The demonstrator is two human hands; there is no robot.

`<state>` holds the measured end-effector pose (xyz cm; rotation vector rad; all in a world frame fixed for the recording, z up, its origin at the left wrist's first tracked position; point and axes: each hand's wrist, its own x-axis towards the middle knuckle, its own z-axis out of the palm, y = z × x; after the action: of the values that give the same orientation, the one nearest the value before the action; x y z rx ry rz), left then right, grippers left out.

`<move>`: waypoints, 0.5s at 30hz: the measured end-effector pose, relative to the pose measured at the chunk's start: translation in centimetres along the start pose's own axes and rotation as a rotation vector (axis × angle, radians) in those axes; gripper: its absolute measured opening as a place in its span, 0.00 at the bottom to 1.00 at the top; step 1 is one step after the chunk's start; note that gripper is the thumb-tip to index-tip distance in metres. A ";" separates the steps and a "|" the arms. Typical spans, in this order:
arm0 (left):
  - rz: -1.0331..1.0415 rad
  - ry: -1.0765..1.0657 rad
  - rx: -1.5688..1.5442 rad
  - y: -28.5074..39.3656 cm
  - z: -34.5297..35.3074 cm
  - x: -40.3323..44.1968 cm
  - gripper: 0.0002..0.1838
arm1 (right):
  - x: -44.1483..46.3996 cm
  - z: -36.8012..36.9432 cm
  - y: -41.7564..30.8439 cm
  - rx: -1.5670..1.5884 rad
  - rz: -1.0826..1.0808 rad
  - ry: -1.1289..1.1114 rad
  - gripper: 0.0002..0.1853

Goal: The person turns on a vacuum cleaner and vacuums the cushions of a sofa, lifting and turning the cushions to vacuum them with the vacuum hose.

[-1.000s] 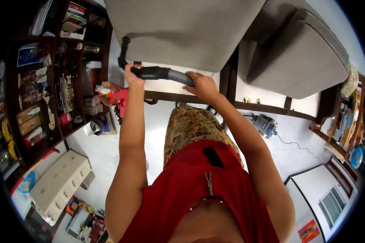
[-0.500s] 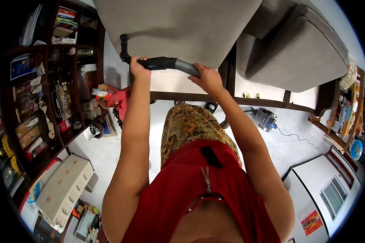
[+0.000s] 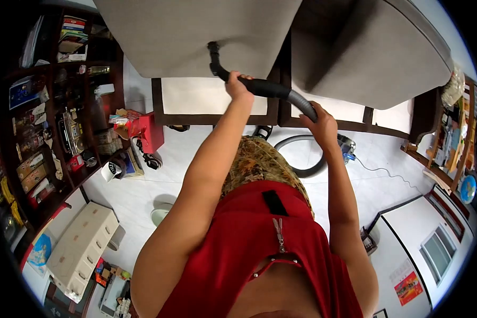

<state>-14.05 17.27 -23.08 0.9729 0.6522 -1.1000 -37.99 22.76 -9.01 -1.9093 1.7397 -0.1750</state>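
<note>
My left hand [image 3: 239,86] is wrapped round the black handle of a vacuum cleaner hose [image 3: 267,88]. Farther back, my right hand [image 3: 321,123] grips the same hose where its grey ribbed part begins to bend down. At the far end a small black nozzle [image 3: 213,49] meets the grey sofa cushion [image 3: 169,32]. From my right hand the hose loops to the floor by the vacuum cleaner body [image 3: 346,144], which is partly hidden behind my right forearm.
A dark wooden sofa frame [image 3: 217,121] runs across in front of me. Another grey cushion [image 3: 379,58] leans at the right. Crowded dark shelves [image 3: 58,116] line the left, with a red box [image 3: 152,132] beside them. A thin cord [image 3: 381,168] trails over the white floor.
Both hands and the hose have moved to the right, and the nozzle has slid right over the cushion. The view has shifted slightly, and more of the hose loop shows on the floor.
</note>
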 end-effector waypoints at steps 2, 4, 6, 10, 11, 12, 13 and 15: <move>-0.095 -0.012 -0.004 -3.4 0.2 -1.5 0.09 | -1.6 -1.4 2.7 -0.003 0.041 0.015 0.25; -0.132 0.008 0.018 -6.7 0.3 -2.6 0.09 | -3.2 -2.6 5.1 -0.009 0.053 0.039 0.25; -0.161 -0.003 0.042 -9.3 0.2 -3.9 0.09 | -4.7 -3.9 6.4 -0.001 0.062 0.051 0.25; -0.210 -0.041 0.091 -11.8 -0.5 -6.2 0.10 | -7.5 -4.9 8.9 -0.001 0.101 0.047 0.25; -0.227 -0.044 0.105 -11.8 -0.7 -6.6 0.10 | -8.0 -5.0 9.4 -0.003 0.097 0.041 0.25; -0.243 -0.049 0.120 -11.8 -1.0 -6.8 0.10 | -8.4 -5.1 9.5 -0.004 0.093 0.036 0.25; -0.253 -0.070 0.132 -11.4 -1.3 -6.9 0.10 | -8.6 -5.2 9.3 0.028 0.095 0.025 0.26; -0.239 -0.104 0.141 -9.9 -2.2 -7.2 0.10 | -8.7 -4.9 9.1 0.039 0.048 0.006 0.27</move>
<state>-25.81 21.02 -21.23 0.9669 0.6233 -1.4140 -49.56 29.43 -6.91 -1.8396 1.7716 -0.1956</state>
